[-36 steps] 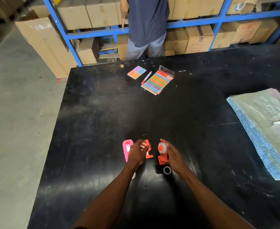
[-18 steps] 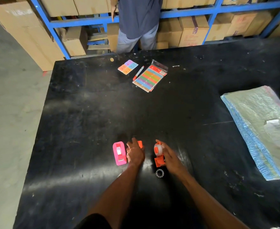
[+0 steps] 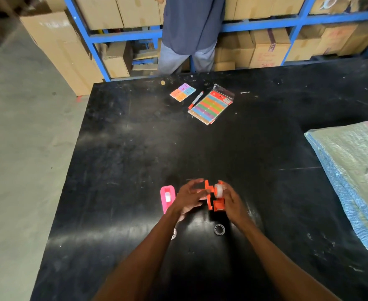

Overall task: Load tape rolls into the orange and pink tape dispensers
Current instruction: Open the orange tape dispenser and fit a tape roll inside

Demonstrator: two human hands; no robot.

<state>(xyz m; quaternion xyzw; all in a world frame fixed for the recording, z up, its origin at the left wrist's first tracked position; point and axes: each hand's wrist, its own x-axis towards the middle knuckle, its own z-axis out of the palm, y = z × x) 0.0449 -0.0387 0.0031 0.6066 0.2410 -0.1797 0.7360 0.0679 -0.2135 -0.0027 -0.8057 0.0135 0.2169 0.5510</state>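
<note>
The orange tape dispenser is in two pieces between my hands, just above the black table (image 3: 135, 148). My right hand (image 3: 233, 203) grips one orange half (image 3: 219, 205) with a clear tape roll (image 3: 219, 190) seated on it. My left hand (image 3: 187, 197) holds the other orange half (image 3: 208, 193) against it, fingers partly spread. The pink dispenser (image 3: 167, 197) lies flat just left of my left hand, a white tape piece showing inside. A loose tape roll (image 3: 219, 229) lies on the table below my right hand. Another roll (image 3: 174, 233) peeks out beside my left forearm.
A pack of coloured strips (image 3: 211, 106), a red-capped pen (image 3: 196, 99) and a small coloured card (image 3: 182, 92) lie at the far side. A foil-and-blue foam stack (image 3: 352, 170) covers the right edge. A person (image 3: 191, 29) stands beyond the table before blue shelving with cardboard boxes.
My left hand picked the second orange half off the table and brought it to the half with the roll in my right hand. The pink dispenser stayed put.
</note>
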